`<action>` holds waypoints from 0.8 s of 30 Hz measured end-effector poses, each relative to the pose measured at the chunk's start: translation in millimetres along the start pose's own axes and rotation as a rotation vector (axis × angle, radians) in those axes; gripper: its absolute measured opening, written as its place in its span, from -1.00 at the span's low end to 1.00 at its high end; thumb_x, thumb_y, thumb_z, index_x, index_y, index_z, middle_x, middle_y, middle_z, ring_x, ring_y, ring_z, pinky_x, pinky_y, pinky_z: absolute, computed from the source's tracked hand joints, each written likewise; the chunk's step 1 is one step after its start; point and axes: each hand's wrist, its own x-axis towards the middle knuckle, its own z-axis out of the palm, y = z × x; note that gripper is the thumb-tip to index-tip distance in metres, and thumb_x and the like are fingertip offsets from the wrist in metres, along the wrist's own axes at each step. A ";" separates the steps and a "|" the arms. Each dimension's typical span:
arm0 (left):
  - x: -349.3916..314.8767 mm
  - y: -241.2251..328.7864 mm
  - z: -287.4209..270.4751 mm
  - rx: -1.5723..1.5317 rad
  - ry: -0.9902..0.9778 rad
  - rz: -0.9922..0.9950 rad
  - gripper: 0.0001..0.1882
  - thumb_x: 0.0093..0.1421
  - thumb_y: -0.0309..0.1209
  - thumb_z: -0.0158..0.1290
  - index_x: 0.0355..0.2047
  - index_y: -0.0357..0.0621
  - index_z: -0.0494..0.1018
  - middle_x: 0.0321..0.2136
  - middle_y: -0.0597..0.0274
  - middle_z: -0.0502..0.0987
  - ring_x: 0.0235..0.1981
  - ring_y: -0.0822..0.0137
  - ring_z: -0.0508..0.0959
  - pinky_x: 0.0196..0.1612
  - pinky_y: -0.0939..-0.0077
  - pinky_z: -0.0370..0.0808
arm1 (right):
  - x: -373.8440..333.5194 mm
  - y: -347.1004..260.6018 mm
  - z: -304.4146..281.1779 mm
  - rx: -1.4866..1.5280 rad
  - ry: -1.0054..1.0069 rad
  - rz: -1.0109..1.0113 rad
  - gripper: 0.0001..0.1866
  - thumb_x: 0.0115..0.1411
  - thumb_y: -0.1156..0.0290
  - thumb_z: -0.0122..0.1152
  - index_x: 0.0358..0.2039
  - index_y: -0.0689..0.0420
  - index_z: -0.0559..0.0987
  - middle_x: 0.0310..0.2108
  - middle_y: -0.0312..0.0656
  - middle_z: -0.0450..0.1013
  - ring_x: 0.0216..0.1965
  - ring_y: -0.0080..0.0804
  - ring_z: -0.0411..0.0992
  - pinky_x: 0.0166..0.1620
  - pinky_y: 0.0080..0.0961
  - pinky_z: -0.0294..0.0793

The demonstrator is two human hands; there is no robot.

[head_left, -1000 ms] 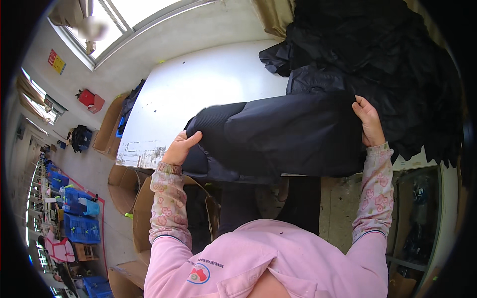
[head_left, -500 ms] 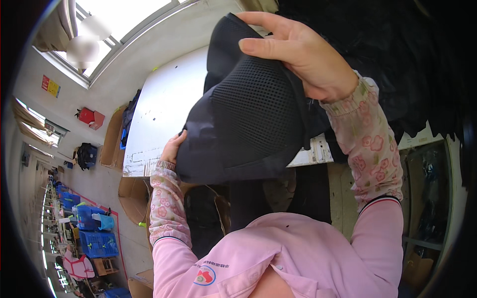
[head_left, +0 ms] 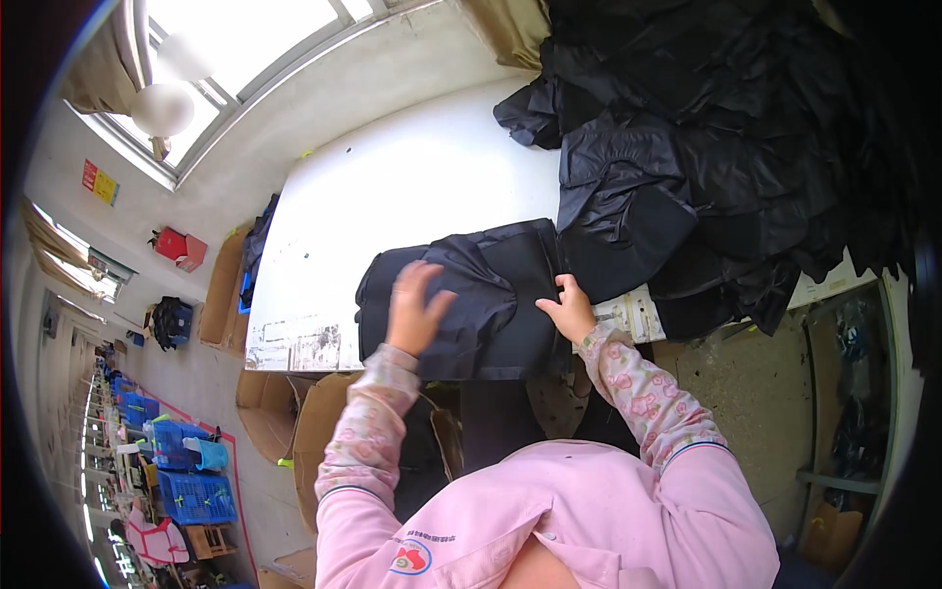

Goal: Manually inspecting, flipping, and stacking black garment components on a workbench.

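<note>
A black garment point(head_left: 461, 304) of smooth, slightly shiny cloth lies flattened along the near edge of a white table point(head_left: 334, 226). Above its left part is my left hand point(head_left: 416, 312), a little blurred, its thumb and fingers apart; whether it touches the cloth I cannot tell. At the garment's right edge, my right hand point(head_left: 569, 310) pinches the fabric between thumb and fingers. The mesh panel seen half a second ago is out of sight now.
A large heap of black garments point(head_left: 746, 147) covers the table's right side, with one piece point(head_left: 628, 196) reaching close to my right hand. Cardboard boxes point(head_left: 329, 417) stand below the table's front edge. Blue crates point(head_left: 196, 496) line the floor at far left.
The garment has come down from in front of me onto the table, its mesh side no longer showing. Both hands moved lower; the left has let go, and the right now pinches the right edge.
</note>
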 end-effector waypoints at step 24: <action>-67.8 40.3 76.9 0.000 -0.479 0.059 -0.19 0.14 0.14 0.06 0.33 0.16 0.12 0.38 -0.07 -0.13 0.41 -0.04 -0.13 0.32 -0.24 -0.24 | 73.2 -99.7 -10.2 -0.297 0.103 -0.685 -0.62 0.21 0.24 0.17 -0.01 0.14 0.45 -0.02 -0.02 0.42 0.01 -0.01 0.37 0.06 -0.20 0.35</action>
